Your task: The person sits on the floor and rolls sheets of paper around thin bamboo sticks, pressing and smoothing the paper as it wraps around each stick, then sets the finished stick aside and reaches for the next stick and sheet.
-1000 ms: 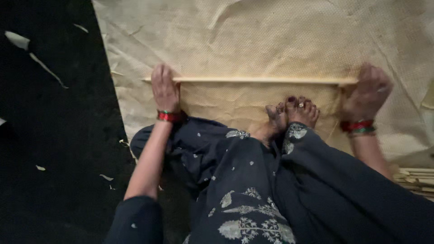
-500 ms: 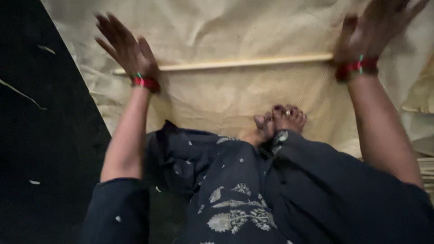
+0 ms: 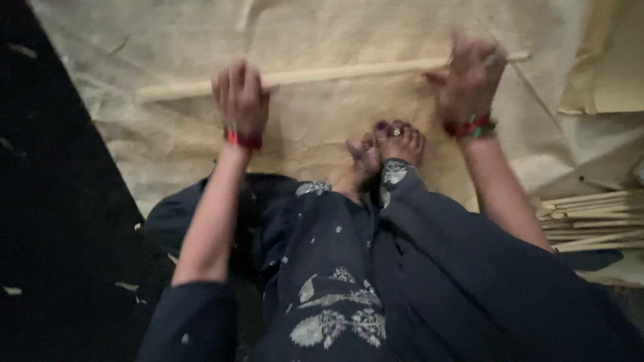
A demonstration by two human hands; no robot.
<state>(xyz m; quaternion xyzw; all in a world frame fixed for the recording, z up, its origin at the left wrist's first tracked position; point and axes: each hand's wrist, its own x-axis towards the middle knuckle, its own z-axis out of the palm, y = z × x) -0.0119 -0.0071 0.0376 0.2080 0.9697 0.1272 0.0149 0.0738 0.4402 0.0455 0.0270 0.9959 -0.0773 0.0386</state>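
Pale, long, thin wooden stick (image 3: 335,72) lies crosswise on a tan woven mat (image 3: 168,134), beyond bare feet (image 3: 386,144). Left hand (image 3: 240,97) and right hand (image 3: 469,80) press on it, fingers together, blurred. Likely light, stiff, rolls easily; hold near both ends.

A pale beige woven mat (image 3: 335,127) with a coarse, sacking-like texture is covering most of the floor, lying creased and rumpled toward its upper edge. Along the left, a dark, nearly black floor (image 3: 60,221) is showing beside the mat's slanting edge, with small pale splinters (image 3: 127,286) lying scattered on it. At the upper right, a lighter tan sheet (image 3: 610,74) is overlapping the mat with folded edges. Low at the right, a bundle of thin pale wooden sticks (image 3: 590,221) is lying roughly parallel. Dim, warm light is falling unevenly, leaving the left side in shadow.
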